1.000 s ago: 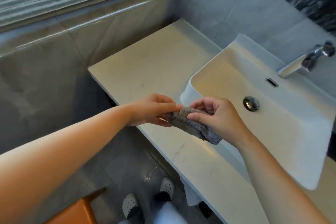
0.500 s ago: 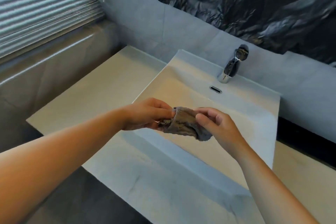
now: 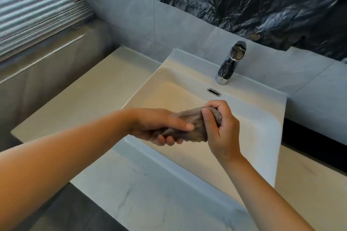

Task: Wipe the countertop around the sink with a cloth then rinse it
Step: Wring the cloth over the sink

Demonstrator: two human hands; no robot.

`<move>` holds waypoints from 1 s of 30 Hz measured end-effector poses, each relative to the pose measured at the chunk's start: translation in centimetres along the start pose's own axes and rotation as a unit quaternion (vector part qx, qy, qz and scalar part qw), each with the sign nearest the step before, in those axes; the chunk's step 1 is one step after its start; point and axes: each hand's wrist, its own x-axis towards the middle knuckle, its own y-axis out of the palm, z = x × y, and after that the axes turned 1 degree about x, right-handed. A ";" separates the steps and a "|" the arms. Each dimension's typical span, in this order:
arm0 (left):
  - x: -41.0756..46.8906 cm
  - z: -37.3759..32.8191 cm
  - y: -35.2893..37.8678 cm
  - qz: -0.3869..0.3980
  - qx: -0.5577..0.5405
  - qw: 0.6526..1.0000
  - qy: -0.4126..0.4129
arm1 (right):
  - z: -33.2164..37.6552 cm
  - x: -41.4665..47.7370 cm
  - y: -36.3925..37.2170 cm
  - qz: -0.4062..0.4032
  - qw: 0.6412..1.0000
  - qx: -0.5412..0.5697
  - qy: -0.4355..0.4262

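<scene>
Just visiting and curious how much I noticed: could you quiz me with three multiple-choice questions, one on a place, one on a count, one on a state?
1. Where is the cloth? A) on the floor B) held over the sink C) on the windowsill
2. How many hands grip it? A) none B) one C) two
3. The faucet is: A) gushing B) showing no water C) wrapped in cloth
Answers: 1B, it is bunched in the air above the sink; 2C, the left hand and the right hand both close round it; 3B, no stream leaves it.
</scene>
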 end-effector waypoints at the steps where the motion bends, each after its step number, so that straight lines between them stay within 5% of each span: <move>1: 0.4 -0.2 0.4 -0.050 0.071 0.996 0.013 | -0.5 0.2 -0.1 0.019 1.000 -0.014 0.005; 3: 1.3 -0.4 1.1 -0.171 0.257 0.951 0.031 | -1.2 0.7 0.1 0.073 0.994 -0.054 0.054; 5: 2.6 -0.5 1.4 -0.271 0.458 0.845 0.056 | -1.9 1.6 0.7 0.127 0.975 -0.092 0.157; 8: 4.0 -0.7 0.7 -0.271 0.655 0.700 0.087 | -2.9 3.6 1.1 0.246 0.888 -0.057 0.384; 11: 5.1 -1.3 -0.2 -0.228 0.709 0.656 0.119 | -3.6 5.8 0.3 0.370 0.726 0.027 0.578; 13: 6.0 -1.7 -0.4 -0.211 0.727 0.639 0.139 | -4.4 6.8 -0.2 0.414 0.650 0.039 0.636; 16: 6.9 -1.8 -0.9 -0.233 0.730 0.623 0.155 | -5.1 7.4 -0.6 0.400 0.639 0.055 0.654; 18: 7.1 -1.5 -1.3 -0.260 0.704 0.639 0.168 | -5.1 7.3 -0.7 0.367 0.688 0.058 0.624; 24: 6.3 -1.5 -1.2 -0.286 0.454 0.831 0.145 | -4.8 4.1 -2.2 0.189 0.931 -0.009 0.312; 27: 5.9 -2.0 -0.9 -0.245 0.239 0.931 0.127 | -5.4 1.4 -3.0 0.122 0.977 0.028 0.175; 30: 5.9 -2.5 -0.5 -0.155 0.186 0.967 0.086 | -5.9 0.5 -2.2 0.062 0.988 0.032 0.138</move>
